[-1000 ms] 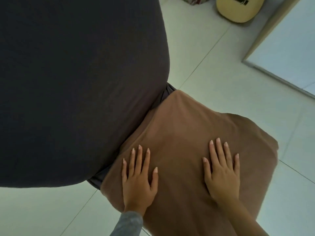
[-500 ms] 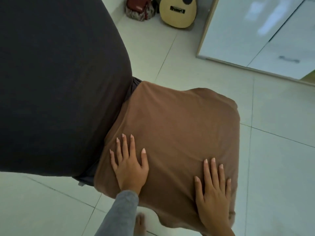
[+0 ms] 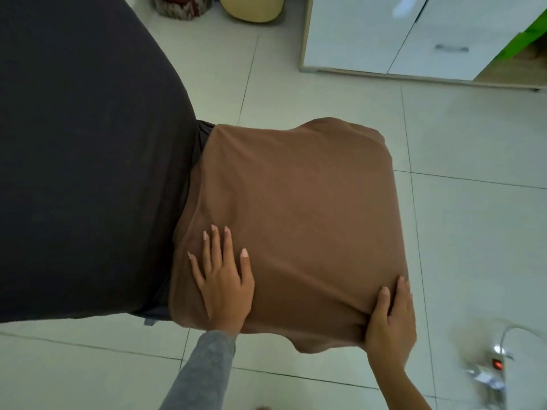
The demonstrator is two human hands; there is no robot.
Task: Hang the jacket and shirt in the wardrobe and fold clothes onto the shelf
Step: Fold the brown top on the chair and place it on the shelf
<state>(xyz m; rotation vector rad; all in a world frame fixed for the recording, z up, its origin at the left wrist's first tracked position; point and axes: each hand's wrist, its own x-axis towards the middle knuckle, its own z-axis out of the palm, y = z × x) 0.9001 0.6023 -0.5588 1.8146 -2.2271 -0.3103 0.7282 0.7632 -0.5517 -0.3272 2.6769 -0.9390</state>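
A brown garment lies spread flat over a raised surface, on top of a dark garment whose edge shows at its left side. My left hand rests flat on the near left part of the brown cloth, fingers straight. At the near right corner my right hand grips the brown cloth, which bunches into wrinkles under the thumb. The white wardrobe stands at the top right with its doors closed.
A large dark-covered surface fills the left side, touching the garments. A guitar body and a red bag lean at the far wall. A power strip with a red switch lies on the tiled floor at the lower right.
My right hand slid from the middle of the brown cloth to its near right corner and took hold of it. My left hand stayed flat. The view turned toward the wardrobe.
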